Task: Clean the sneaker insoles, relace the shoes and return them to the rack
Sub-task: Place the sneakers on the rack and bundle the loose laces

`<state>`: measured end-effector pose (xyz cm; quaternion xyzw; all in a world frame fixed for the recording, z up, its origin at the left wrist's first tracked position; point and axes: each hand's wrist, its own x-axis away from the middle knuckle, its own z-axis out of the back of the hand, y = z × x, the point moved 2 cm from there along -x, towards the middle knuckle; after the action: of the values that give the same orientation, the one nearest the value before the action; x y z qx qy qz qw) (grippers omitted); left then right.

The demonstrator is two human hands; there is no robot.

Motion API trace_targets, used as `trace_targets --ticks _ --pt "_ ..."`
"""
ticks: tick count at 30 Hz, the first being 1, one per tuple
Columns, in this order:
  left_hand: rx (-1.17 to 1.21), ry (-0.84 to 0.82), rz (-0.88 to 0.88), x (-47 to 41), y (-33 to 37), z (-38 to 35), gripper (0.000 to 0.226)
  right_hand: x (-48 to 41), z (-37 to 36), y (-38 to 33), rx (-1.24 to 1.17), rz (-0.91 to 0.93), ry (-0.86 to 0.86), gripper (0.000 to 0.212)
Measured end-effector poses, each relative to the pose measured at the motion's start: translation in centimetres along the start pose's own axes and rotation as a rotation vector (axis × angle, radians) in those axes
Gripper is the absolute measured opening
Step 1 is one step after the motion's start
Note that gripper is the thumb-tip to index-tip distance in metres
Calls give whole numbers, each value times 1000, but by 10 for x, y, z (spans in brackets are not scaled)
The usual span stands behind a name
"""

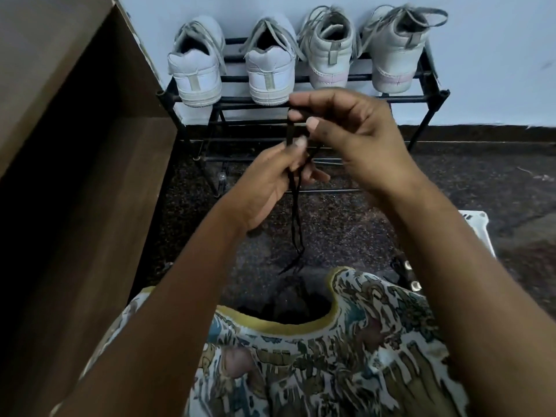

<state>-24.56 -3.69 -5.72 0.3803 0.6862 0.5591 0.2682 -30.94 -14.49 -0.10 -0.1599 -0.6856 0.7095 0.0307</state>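
Possibly about to slip or tangle, from any loosened grip: thin black shoelace [296,212] held up only by fingertip pinches, slack end trailing toward what looks like a dark shoe [288,305] by the knees; left hand [267,185] raised, thumb clamping lace against curled fingers; right hand [355,136] higher, arched over, fingertips pinching the upper end; four white sneakers [270,76] on black metal rack [433,96] behind.

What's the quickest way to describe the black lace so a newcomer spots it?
Find the black metal rack against the pale wall, carrying four white sneakers. In front of it, the left hand and right hand pinch the black lace, which hangs straight down from them. It is thin and black; the rack sneakers' laces are grey.
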Motion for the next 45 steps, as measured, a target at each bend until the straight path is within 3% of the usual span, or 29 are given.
trace_targets --ticks 2,9,17,19,21,24,26,28,30,33,38,41,45 --pt "30 -59 19 0 0 -1 40 -2 6 -2 -7 28 26 28" --pt "-123 -58 39 2 0 10 36 -6 38 -2 -212 39 263 32" --pt "-338 81 91 -2 -3 19 41 4 109 11 -194 -50 977 53" --pt "-413 120 116 -3 -4 18 40 3 113 16 -134 -119 1062 54" --pt "-457 129 139 -5 -4 16 38 1 105 19 -49 -212 896 42" --pt "-481 79 175 -7 -3 11 37 4 71 20 139 -386 351 38" --pt "-468 36 180 -8 -2 6 37 6 43 24 271 -385 -24 42" --pt "-412 1 175 -7 -1 3 38 6 18 34 387 -285 -267 29" --pt "-332 -8 159 -6 0 5 37 3 5 44 430 -227 -293 26" --pt "-260 -4 144 -3 1 11 36 -1 5 49 349 -289 -317 32" --pt "-240 -58 176 3 1 7 29 -4 6 55 650 -339 -336 74" --pt "-233 -53 192 3 1 5 26 -4 12 49 796 -298 -270 50" --pt "-195 11 196 1 -1 5 31 -1 8 40 940 -195 -286 46"
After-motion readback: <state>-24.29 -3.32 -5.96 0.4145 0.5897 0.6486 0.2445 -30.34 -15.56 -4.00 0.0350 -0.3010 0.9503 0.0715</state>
